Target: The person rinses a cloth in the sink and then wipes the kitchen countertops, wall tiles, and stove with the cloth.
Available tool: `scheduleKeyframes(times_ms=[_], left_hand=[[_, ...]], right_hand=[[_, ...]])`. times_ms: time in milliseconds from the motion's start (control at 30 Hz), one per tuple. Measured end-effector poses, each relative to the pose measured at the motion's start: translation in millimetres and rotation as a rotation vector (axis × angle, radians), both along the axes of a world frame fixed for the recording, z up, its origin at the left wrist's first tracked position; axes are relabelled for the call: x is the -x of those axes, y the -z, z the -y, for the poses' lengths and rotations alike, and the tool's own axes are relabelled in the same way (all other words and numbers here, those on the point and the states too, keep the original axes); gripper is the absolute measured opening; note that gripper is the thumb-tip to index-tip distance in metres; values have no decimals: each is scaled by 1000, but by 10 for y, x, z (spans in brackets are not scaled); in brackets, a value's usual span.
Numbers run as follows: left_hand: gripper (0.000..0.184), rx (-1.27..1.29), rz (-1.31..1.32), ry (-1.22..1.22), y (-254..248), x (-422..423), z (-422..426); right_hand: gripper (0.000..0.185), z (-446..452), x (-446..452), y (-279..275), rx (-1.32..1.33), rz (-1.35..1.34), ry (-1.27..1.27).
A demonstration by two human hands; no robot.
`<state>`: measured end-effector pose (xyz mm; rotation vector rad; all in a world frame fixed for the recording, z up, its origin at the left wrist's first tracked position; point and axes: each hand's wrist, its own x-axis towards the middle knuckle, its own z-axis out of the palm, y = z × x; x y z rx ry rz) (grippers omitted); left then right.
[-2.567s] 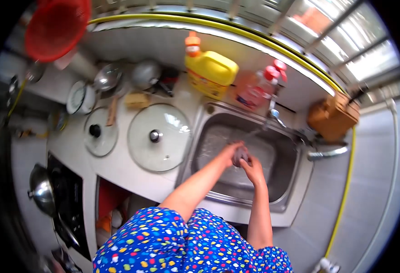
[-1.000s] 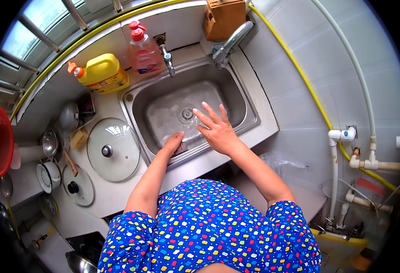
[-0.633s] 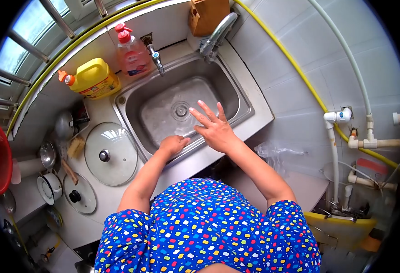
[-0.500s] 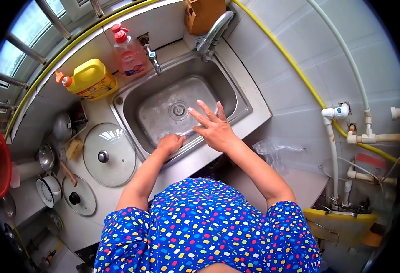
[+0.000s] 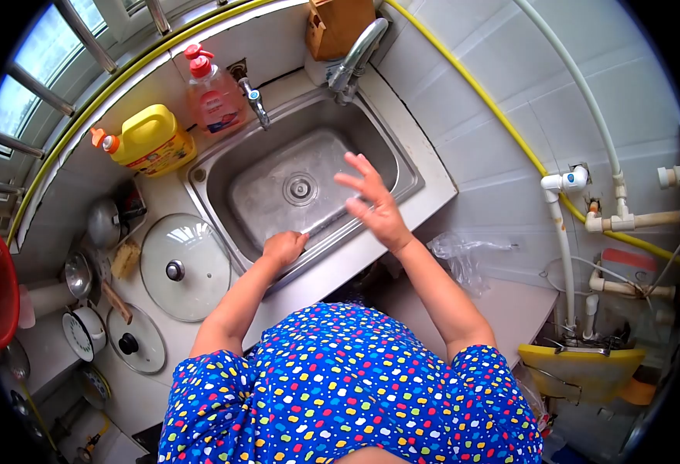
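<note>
The steel sink lies in front of me, its round drain bare in the middle of the basin. At the sink's near rim is my left hand, knuckles up and fingers curled together. Whatever those fingers hold, if anything, is hidden under them. My right hand is raised above the near right part of the sink, its fingers spread and holding nothing. A curved faucet stands at the back right corner, and a small tap juts from the wall behind the basin.
Left of the sink are a yellow detergent jug, a pink pump bottle, a large glass lid, a smaller lid and a sponge. A clear plastic bag is below the sink's right side. Pipes line the right wall.
My right hand has moved slightly right and turned on its side, fingers still apart. My left hand stays at the near rim. The whole view has shifted a little.
</note>
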<state>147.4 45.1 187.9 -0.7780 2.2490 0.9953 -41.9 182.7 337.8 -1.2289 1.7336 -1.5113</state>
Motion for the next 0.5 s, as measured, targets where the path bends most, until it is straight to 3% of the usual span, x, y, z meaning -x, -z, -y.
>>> scheduleKeyframes(times_ms=[33, 100, 133, 200, 267, 500], left_hand=[[48, 29, -56, -11, -7, -22, -8], [45, 55, -114, -29, -104, -59, -44], [39, 122, -200, -100, -162, -109, -69], [33, 188, -282, -177, -362, -202, -92], [21, 255, -449, -281, -557, -310, -99], [19, 472, -680, -184, -780, -618, -7]], right_hand=[[40, 13, 19, 2, 0, 0, -4], [53, 44, 53, -76, 141, 713, 48], [53, 50, 78, -113, 136, 712, 45], [66, 57, 120, -155, 268, 998, 9], [67, 52, 118, -154, 314, 1073, -2], [70, 82, 48, -100, 423, 1246, -25]])
